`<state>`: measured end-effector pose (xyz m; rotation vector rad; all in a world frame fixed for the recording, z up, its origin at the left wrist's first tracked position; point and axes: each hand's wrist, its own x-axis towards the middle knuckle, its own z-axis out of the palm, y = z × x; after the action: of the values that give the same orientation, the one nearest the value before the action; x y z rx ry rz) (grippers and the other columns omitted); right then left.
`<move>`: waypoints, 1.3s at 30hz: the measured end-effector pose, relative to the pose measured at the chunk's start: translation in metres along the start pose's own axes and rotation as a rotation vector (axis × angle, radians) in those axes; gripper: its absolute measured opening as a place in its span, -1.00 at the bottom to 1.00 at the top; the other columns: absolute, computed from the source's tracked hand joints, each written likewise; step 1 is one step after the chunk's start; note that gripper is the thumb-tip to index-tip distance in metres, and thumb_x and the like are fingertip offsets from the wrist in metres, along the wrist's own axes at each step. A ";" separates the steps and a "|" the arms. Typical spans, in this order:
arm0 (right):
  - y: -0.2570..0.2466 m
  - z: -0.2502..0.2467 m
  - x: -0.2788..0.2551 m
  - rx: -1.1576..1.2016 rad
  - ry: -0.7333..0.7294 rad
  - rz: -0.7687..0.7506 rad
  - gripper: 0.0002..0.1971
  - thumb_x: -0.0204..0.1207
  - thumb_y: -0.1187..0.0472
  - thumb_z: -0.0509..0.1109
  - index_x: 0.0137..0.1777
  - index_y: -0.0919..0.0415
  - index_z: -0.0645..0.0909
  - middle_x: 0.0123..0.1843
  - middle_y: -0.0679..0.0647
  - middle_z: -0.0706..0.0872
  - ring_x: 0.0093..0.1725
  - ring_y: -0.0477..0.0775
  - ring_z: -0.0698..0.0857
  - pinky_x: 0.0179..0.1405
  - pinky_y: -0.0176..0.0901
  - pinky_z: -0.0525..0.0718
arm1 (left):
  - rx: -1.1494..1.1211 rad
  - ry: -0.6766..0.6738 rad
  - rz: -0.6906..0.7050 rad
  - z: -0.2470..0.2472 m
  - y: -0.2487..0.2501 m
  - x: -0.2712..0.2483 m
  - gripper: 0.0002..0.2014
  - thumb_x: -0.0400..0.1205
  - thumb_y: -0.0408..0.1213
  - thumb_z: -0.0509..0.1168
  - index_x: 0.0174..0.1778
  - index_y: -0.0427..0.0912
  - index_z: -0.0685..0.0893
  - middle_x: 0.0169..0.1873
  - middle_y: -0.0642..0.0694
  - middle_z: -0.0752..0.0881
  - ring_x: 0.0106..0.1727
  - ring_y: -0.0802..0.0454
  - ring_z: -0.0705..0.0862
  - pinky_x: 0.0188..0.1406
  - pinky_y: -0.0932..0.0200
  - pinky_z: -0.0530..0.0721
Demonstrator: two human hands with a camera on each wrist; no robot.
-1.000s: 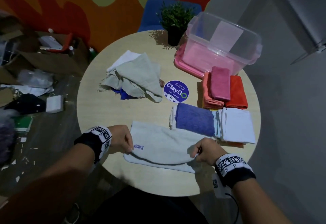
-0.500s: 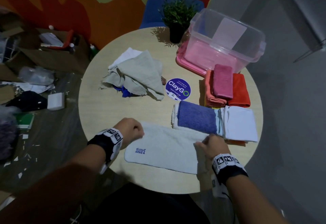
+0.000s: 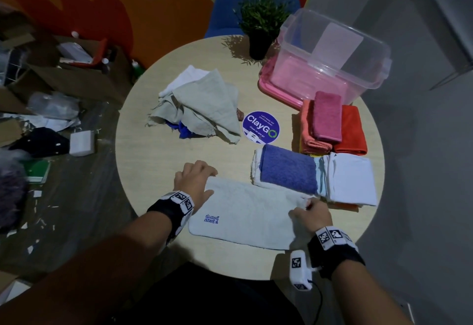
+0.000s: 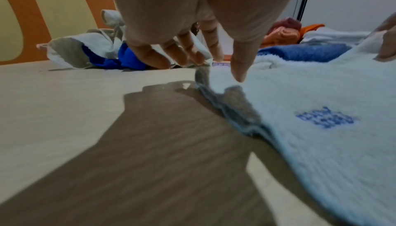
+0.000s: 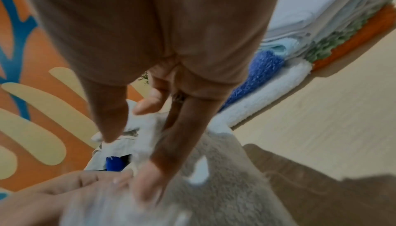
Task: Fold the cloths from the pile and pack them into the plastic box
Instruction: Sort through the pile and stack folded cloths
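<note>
Pale towel: flat on round surface, near edge. Left hand: fingers relaxed, resting at its left end. Right hand: fingers pinching its right corner. Folded stacks just beyond; unfolded pile behind; plastic box far right, beside potted plant.

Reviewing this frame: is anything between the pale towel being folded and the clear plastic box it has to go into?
Yes. The folded blue towel and the stack of pink and orange cloths lie on the table between the pale towel and the clear plastic box. The box is open on top, so lifting over them should work.
</note>
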<state>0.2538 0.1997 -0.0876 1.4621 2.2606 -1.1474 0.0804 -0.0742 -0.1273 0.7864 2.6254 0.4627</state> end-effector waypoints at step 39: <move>-0.021 0.053 -0.016 -0.241 -0.425 -0.653 -0.56 0.43 0.42 0.28 0.25 0.05 0.68 0.25 0.01 0.63 0.18 -0.03 0.61 0.33 -0.14 0.55 | -0.887 -0.376 -0.321 -0.029 0.086 0.000 -0.83 0.66 -0.38 0.38 -0.23 -0.24 0.57 -0.52 -0.10 0.67 -0.54 0.03 0.72 -0.60 0.30 0.59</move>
<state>0.2321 0.1472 -0.1047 0.3341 2.4881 -1.1365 0.1073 -0.0120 -0.0669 0.1313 1.8456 1.1281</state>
